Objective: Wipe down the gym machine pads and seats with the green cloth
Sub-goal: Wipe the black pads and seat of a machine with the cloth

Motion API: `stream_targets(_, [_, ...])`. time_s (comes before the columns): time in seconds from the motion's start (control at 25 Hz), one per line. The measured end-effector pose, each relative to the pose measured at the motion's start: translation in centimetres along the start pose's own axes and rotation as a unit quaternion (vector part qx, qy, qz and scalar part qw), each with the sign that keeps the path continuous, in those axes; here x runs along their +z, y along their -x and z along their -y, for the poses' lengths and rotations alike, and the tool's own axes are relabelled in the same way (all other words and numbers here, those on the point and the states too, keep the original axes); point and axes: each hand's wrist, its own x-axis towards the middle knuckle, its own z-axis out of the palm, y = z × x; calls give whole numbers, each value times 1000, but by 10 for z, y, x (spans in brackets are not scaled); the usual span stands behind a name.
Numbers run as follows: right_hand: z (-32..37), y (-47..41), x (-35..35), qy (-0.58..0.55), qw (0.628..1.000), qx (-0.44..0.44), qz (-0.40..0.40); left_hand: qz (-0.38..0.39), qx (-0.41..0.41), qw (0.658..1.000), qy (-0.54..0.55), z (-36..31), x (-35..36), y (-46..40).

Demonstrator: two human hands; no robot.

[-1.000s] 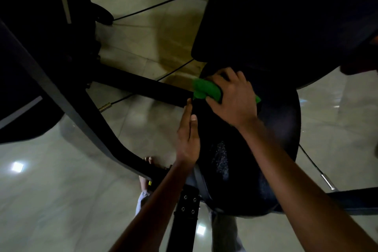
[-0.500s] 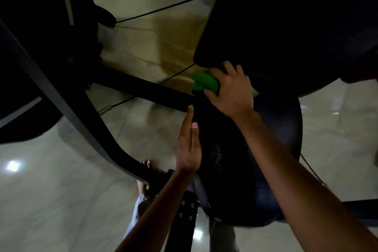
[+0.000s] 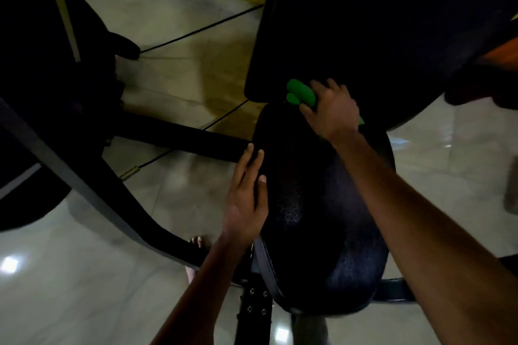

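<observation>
A black oval seat [image 3: 316,232] of the gym machine fills the middle of the view, with a dark back pad [image 3: 350,22] rising above its far end. My right hand [image 3: 332,109] grips the bunched green cloth [image 3: 300,94] at the gap where the seat's far end meets the bottom edge of the back pad. My left hand [image 3: 246,199] rests flat with straight fingers along the seat's left edge.
A black frame bar [image 3: 84,182] slants across the left, and a horizontal bar [image 3: 182,137] runs to the seat. A perforated post [image 3: 253,314] stands under the seat. Thin cables [image 3: 201,31] cross the glossy tiled floor [image 3: 70,302]. My bare foot [image 3: 196,244] is below.
My right hand has carried the green cloth farther away and to the right, from the seat's far left edge up to the bottom of the back pad. My left hand stays on the seat's edge.
</observation>
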Motion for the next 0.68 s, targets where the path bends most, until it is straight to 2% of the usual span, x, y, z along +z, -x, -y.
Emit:
stream_targets(0.08, [-8,1,-6,-35,998,41,16,33,54,997,-37,-10,2,-12])
stream_targets(0.24, [-47,56,-14,-40,998,38,-26,98,142,973,-152,-42,28,-39])
stream_targets(0.36, [-100,69,-18,-76,984,154,-35,153,205,941,-220,-67,66,-46])
stream_targets(0.48, [-138,65,-14,-254,937,237,-40,202,205,917,-276,-83,105,-38])
stream_targets(0.6, [-143,84,-6,-338,904,256,-57,182,210,886,-370,-77,119,-35])
stream_targets(0.68, [-138,114,-3,-422,850,303,-84,183,211,881,-382,-76,118,-36])
